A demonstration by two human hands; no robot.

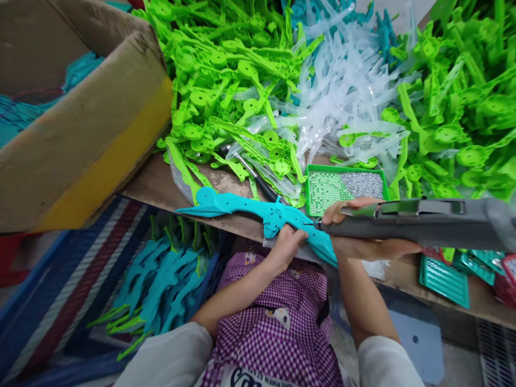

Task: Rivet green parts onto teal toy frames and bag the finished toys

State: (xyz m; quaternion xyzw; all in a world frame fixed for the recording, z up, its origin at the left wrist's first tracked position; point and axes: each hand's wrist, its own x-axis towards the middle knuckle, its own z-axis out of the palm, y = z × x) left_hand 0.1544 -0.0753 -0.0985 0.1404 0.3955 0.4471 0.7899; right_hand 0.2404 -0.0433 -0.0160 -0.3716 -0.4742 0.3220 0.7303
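A long turquoise plastic bow-shaped part [245,205] lies along the front edge of the bench. My left hand [287,246] grips it just right of its round middle piece, fingers closed. In my right hand [350,228] is a dark grey electric screwdriver [415,220], held nearly level and reaching off to the right. Its thin bit points left and meets the turquoise part close to my left thumb. Behind the right hand sits a green tray [307,188] with small silvery screws [363,184] in its right half.
Bright green plastic parts [226,70] are heaped at the back, with clear plastic pieces [342,80] between the heaps. A hammer [258,180] lies behind the turquoise part. At left stand a cardboard box [92,134] and a striped bin [68,290] holding turquoise pieces.
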